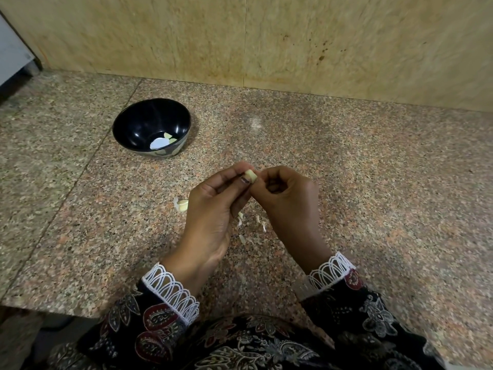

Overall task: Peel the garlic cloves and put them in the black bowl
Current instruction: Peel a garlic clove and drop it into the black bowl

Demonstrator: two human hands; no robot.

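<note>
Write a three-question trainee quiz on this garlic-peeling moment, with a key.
1. True or false: the black bowl already holds peeled garlic.
2. Which hands pinch the garlic clove? A) left hand only B) right hand only C) both
3. Fill in: bits of peel lie on the ___ below the hands.

Key: 1 true; 2 C; 3 counter.

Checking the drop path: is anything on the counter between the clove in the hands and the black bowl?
Nothing visible. The garlic clove is pinched between the left hand and right hand; only bare counter lies between it and the black bowl.
</note>
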